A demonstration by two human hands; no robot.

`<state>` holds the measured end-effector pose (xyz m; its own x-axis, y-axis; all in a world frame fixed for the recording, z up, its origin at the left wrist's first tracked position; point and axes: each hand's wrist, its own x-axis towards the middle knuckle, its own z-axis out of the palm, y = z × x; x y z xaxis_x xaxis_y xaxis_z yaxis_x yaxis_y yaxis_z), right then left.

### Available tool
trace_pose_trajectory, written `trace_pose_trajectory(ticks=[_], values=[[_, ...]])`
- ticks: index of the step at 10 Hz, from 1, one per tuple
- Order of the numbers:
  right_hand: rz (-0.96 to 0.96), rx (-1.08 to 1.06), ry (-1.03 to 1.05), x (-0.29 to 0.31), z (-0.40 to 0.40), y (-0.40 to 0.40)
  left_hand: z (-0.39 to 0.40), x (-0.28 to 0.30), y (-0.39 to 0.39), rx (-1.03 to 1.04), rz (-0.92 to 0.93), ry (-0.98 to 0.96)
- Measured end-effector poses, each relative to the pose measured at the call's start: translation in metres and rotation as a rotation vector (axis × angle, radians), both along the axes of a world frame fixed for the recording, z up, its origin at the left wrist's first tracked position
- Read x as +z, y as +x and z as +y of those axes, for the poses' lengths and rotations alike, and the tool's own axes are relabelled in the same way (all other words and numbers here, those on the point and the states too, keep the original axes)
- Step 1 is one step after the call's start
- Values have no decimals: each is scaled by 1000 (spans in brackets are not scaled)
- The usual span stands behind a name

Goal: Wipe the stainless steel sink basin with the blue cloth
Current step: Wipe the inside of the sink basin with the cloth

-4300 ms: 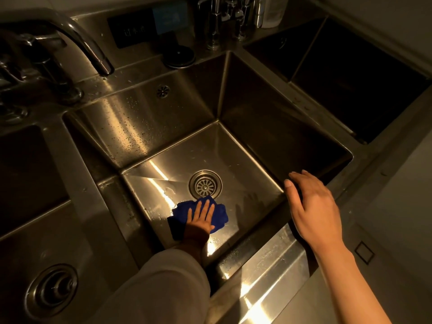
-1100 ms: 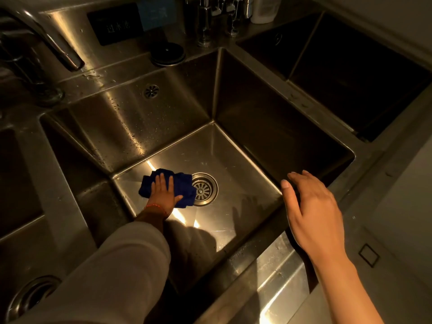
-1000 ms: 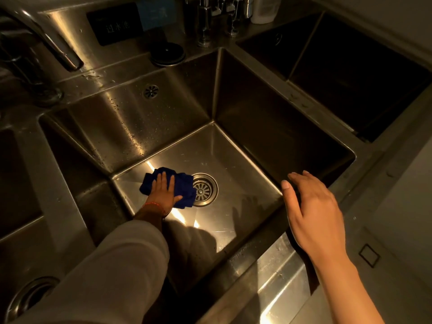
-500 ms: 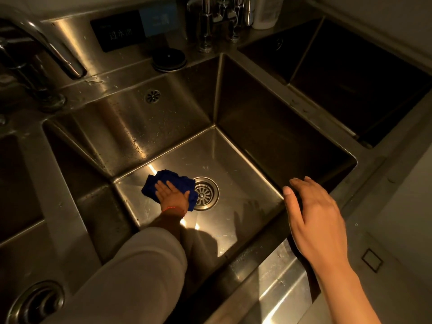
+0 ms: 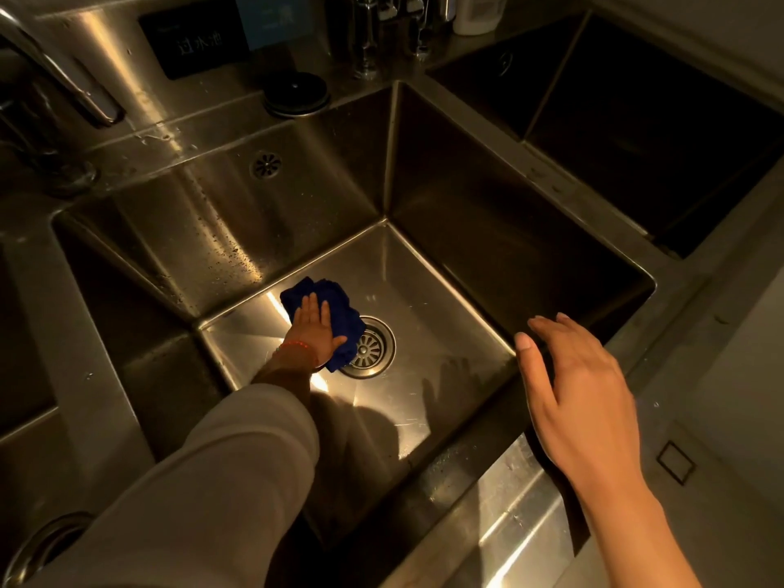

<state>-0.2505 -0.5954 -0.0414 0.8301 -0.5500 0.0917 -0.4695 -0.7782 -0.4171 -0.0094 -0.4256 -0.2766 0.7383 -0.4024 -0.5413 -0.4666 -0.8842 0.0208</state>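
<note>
The stainless steel sink basin (image 5: 428,316) is deep and square, with a round drain (image 5: 370,348) in its floor. A crumpled blue cloth (image 5: 335,305) lies on the floor just left of the drain, near the back-left corner. My left hand (image 5: 313,331) presses flat on the cloth, fingers together, a red band at the wrist and a pale sleeve behind it. My right hand (image 5: 577,375) hovers over the basin's front right rim, fingers spread, holding nothing.
A tap spout (image 5: 63,74) curves over the back left ledge. A dark round cap (image 5: 297,95) and a black label plate (image 5: 193,42) sit behind the basin. Further basins lie to the right (image 5: 636,120) and left (image 5: 29,418). Bottles and fittings (image 5: 399,23) stand at the back.
My left hand has pushed the blue cloth from the near side of the floor, past the drain's left, toward the back-left corner. My right hand stays at the rim.
</note>
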Motion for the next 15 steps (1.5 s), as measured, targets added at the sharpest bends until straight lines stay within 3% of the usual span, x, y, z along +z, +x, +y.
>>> trace_pose_trajectory(ticks=[3,4,5,7,12,15], values=[[14,-4,9,2,-1,-1,1,6,-13,311,-113,-135],[10,-6,6,1,-1,-1,9,3,-6,181,-138,-82],[5,-18,10,1,-2,1,22,-2,-1,-108,-145,33],[-12,-25,-9,-2,-3,0,36,-6,10,-344,-187,139],[-18,-28,-29,-5,-4,-1,35,-16,24,-450,-215,118],[4,-27,-33,-5,-3,1,14,-23,20,-408,-234,113]])
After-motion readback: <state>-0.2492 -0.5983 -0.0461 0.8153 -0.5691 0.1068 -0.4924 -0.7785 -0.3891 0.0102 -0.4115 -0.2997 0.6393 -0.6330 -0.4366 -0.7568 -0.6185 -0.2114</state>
